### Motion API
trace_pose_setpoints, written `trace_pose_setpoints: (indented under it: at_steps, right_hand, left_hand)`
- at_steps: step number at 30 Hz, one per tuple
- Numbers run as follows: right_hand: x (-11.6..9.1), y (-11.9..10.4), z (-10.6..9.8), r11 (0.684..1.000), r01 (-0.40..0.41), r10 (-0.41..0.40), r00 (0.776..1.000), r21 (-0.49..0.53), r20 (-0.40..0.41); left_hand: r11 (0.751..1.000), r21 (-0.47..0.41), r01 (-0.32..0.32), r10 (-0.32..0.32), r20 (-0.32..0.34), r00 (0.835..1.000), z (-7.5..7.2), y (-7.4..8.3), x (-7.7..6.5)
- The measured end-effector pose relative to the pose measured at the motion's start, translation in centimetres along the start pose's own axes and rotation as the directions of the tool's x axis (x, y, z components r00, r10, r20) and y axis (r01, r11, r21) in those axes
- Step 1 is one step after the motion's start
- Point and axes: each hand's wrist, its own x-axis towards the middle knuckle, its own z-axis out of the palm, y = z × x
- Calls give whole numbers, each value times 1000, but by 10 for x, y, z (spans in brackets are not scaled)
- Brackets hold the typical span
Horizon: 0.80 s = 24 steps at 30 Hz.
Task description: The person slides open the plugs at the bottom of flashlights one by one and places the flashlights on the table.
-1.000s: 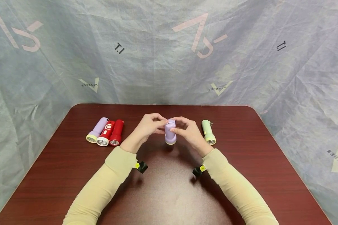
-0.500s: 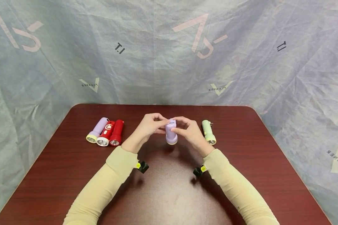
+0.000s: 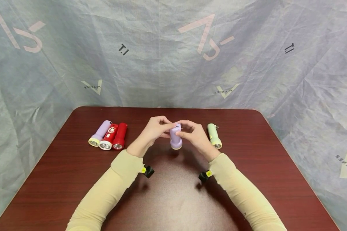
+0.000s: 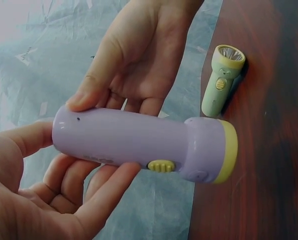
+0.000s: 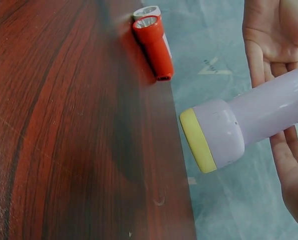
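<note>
A lilac flashlight (image 3: pixel 176 138) with a yellow rim is held over the middle of the table, lens end down. My left hand (image 3: pixel 157 129) grips its tail end from the left, the thumb at the slot on top. From the right, my right hand (image 3: pixel 195 134) pinches the body, thumb on the near side. Small thin prongs (image 3: pixel 182 126) stick out at the tail end. In the left wrist view a yellow switch (image 4: pixel 161 166) shows on the flashlight's side. The right wrist view shows the yellow rim (image 5: pixel 197 141), while the lens face is hidden.
On the left of the brown table (image 3: pixel 60 179) lie another lilac flashlight (image 3: pixel 102 132), a red-and-white one (image 3: pixel 108 137) and a red one (image 3: pixel 120 136), side by side. A pale green flashlight (image 3: pixel 213 135) lies right of my right hand. Grey cloth (image 3: pixel 159 64) hangs behind.
Thin prongs now show at the flashlight's tail end, where none were visible before. My left thumb has shifted slightly right across that end. The flashlight itself has moved only a little to the right.
</note>
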Motion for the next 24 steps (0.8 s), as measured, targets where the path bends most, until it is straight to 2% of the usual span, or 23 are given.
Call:
trace_pose_setpoints:
  at_steps: [6, 14, 24]
  right_hand:
    - [-2, -6, 3, 1000, 8, -8, 1000, 4, 4]
    - [5, 15, -1, 1000, 10, -10, 1000, 1, -8]
    - [6, 14, 1, 1000, 8, -9, 999, -15, -35]
  left_hand:
    - [997, 80, -2, 4, -29, 1000, 3, -1, 0]
    - [997, 81, 6, -3, -34, 999, 4, 0, 1]
    - [994, 113, -1, 5, -27, 1000, 1, 4, 1]
